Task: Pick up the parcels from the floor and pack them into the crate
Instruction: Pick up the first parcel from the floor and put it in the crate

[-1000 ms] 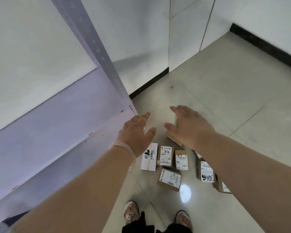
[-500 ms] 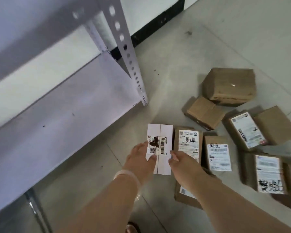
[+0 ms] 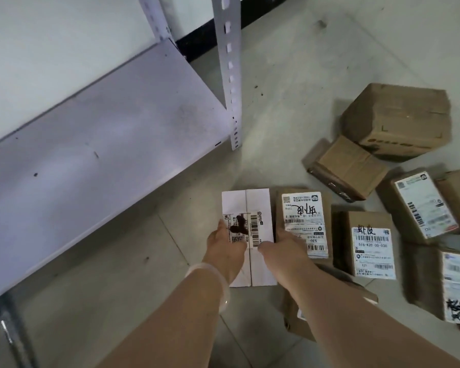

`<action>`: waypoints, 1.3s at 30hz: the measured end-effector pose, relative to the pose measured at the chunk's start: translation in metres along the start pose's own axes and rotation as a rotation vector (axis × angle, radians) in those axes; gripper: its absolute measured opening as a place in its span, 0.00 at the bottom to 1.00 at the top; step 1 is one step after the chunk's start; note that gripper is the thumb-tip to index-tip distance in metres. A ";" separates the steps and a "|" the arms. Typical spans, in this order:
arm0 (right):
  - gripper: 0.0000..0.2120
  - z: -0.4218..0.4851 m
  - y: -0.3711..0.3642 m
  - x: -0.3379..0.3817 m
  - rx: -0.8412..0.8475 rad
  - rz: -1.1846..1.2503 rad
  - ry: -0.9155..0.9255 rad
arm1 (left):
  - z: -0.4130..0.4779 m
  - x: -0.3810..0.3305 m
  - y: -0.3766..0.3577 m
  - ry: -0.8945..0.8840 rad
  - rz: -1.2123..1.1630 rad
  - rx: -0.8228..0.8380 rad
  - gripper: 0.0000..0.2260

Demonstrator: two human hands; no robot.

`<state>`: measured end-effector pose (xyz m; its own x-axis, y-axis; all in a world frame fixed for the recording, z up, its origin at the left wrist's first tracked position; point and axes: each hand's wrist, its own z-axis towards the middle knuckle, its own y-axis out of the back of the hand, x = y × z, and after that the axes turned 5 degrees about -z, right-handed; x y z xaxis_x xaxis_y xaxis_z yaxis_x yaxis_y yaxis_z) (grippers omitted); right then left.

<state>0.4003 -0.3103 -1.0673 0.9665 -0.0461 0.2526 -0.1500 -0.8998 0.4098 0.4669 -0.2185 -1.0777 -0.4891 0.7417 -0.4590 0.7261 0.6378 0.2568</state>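
Parcel [image 3: 246, 205] lies gripped between fingers [image 3: 218, 231] of left hand [image 3: 225, 247] and right hand [image 3: 286, 252].

A second ago we held both hands spread in the air above the parcels; now our left hand [image 3: 225, 251] and right hand [image 3: 282, 252] have come down (our head with them) and clasp the white parcel [image 3: 258, 205] by its long sides.

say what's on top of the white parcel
A shipping label with a black smear sits on the white parcel. The left hand and right hand grip its edges, thumbs on top, hiding the label's near edge.
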 end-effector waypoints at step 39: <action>0.16 -0.778 0.193 0.162 0.332 -0.058 1.097 | -0.782 -0.155 0.275 -0.471 -0.930 -0.546 0.16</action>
<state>0.3653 -0.1535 -0.2654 0.2434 0.2556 0.9356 0.1092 -0.9657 0.2354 0.3644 0.0038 -0.2706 -0.4111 -0.1333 -0.9018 -0.1758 0.9823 -0.0651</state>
